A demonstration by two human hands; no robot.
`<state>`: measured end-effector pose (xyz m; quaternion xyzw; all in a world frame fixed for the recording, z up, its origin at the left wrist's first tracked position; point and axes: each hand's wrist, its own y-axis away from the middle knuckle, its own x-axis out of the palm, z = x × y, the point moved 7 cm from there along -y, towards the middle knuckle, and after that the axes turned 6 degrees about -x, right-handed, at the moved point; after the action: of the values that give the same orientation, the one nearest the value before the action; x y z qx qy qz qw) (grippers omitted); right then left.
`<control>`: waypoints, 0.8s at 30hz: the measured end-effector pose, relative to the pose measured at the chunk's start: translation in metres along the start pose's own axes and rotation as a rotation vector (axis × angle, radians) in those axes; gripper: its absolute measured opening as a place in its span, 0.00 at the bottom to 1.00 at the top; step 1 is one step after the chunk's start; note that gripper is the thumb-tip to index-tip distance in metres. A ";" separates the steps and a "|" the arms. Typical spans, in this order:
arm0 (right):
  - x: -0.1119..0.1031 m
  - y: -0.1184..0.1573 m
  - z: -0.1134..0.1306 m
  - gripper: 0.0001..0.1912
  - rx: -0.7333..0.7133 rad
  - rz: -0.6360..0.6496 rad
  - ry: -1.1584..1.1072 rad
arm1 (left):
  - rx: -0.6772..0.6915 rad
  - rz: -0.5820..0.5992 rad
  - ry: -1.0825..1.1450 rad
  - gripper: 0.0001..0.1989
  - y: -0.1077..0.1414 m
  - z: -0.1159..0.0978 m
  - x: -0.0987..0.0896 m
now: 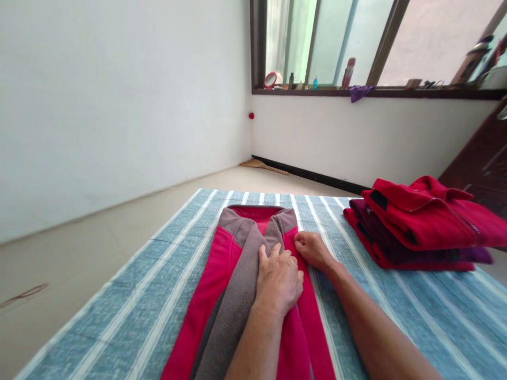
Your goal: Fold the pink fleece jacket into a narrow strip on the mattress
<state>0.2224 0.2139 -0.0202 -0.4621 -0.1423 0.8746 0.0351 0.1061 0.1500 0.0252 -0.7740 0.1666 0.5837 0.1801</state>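
A pinkish-red and grey fleece jacket (222, 264) lies lengthwise, its collar at the far end and its sides folded inward. My left hand (278, 279) rests on the grey part near the middle of the jacket, below the collar, with its fingers spread on the cloth. Beside it, my right hand (315, 249) is closed at the jacket's right edge, just below the shoulder, with the fingertips on the red fabric. The near end of the jacket runs out of the view at the bottom, partly hidden under my left forearm.
Underneath is a blue-and-white striped cloth (130, 301). At its right stands a stack of folded red and purple garments (431, 221). Beyond lie a pale floor (35, 264), a white wall (119, 95) and a windowsill (309, 92) holding a round mirror (270, 79) and bottles.
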 end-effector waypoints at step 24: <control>-0.024 0.002 0.076 0.10 0.048 -0.097 -0.874 | -0.048 0.011 0.092 0.17 0.000 0.001 0.001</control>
<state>0.1739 0.1913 0.0390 -0.0408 -0.1451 0.9883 0.0233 0.1052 0.1503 0.0240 -0.8033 0.1648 0.5521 0.1506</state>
